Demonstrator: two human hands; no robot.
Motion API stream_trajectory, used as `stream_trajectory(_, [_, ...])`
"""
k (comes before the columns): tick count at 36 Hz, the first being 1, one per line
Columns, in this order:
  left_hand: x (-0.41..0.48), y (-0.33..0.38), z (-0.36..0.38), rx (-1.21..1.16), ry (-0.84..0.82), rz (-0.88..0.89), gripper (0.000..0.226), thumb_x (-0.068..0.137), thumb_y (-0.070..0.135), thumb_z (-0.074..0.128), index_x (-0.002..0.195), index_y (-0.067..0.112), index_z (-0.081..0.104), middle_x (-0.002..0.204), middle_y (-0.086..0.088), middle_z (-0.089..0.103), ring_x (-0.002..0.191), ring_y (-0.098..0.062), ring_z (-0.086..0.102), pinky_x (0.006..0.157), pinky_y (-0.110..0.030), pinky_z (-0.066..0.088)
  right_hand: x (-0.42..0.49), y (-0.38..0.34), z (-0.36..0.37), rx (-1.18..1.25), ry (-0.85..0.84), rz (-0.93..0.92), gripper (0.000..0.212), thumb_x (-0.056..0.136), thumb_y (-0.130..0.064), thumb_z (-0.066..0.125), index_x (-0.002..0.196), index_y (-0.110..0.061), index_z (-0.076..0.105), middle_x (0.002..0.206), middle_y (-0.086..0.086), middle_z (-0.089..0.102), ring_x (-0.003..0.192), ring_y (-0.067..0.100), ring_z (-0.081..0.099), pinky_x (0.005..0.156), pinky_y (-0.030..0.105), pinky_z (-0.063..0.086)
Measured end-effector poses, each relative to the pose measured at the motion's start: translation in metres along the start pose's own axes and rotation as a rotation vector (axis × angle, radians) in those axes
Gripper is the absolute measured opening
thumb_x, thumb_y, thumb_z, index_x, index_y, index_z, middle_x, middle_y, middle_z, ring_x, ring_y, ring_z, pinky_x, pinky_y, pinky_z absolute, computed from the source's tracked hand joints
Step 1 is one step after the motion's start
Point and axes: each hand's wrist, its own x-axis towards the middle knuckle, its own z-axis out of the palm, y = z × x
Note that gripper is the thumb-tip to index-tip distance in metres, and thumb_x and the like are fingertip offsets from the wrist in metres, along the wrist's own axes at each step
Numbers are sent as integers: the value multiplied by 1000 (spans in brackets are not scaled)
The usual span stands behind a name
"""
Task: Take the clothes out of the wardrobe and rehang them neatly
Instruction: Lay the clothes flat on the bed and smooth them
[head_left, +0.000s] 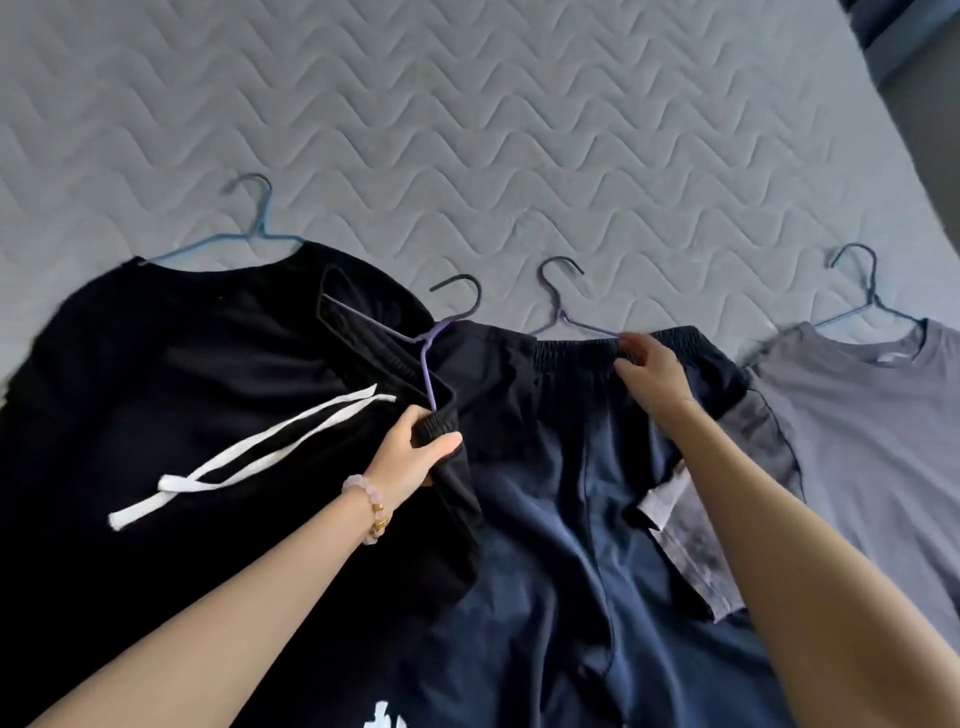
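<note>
Quilted matt mattress (467, 104), soft matt cloth trousers (561, 519), glossy bead bracelet (371, 512)

Probably a home bedroom: bare quilted grey mattress (467, 104).

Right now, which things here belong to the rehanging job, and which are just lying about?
Job: left hand gripping black drawstring trousers and purple hanger; right hand pinching navy trousers at the waistband; black T-shirt and grey T-shirt, on hangers, untouched.
Just there: quilted bed cover; bead bracelet.
</note>
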Motion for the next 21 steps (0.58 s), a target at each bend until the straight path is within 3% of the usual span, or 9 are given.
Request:
stream_trajectory(3, [3,-4,-2,-13,-7,-2,21,86,20,65,100,8,56,83,1,61,77,-9,60,72,-26,51,17,-3,1,-135,-25,-17,53,87,-12,52,139,-15,43,132,11,55,123,28,50,101,30,36])
stream_trajectory(5, [6,-8,-2,-6,-23,-15,20,86,19,64,101,9,56,82,2,62,73,-5,61,65,-20,52,29,-2,3,-238,-44,-24,59,88,-12,50,145,-15,35,140,15,46,130,30,42,108,37,33])
stream_trajectory(8, [10,-14,-6,37,-39,-3,15,87,19,64,99,13,57,80,7,63,67,4,62,57,-12,49,44,3,4,-431,-66,-9,59,89,-13,47,146,-15,31,148,15,35,141,29,27,117,49,15])
stream_trajectory(11, [13,-21,-17,77,-63,-16,16,85,21,66,99,18,60,90,5,68,85,-8,65,72,-26,54,44,7,6,-541,-46,-41,47,91,-17,50,137,-14,44,142,12,42,137,30,32,117,52,7])
stream_trajectory(13, [14,-25,-24,46,-74,-38,20,84,19,68,102,16,60,97,-2,70,93,-17,66,85,-40,54,42,9,8,-619,-2,-78,40,91,-20,54,130,-13,51,135,12,48,131,32,37,116,51,11])
stream_trajectory(15, [15,-28,-27,26,-83,-43,21,83,19,68,103,18,61,99,-2,70,96,-18,66,89,-43,52,39,9,8,-662,33,-96,33,90,-19,56,123,-12,56,129,15,53,126,34,42,114,49,20])
stream_trajectory(18, [16,-29,-25,15,-71,-25,18,83,21,69,99,23,61,96,2,70,92,-14,65,83,-37,53,33,7,3,-628,76,-111,26,90,-15,55,115,-11,63,121,16,59,117,36,49,100,44,36])
stream_trajectory(21, [13,-29,-23,8,-48,-19,15,84,18,67,96,25,61,93,5,69,89,-10,64,78,-30,51,24,-1,-9,-604,82,-123,24,89,-15,56,111,-13,65,116,16,63,113,36,53,92,43,43])
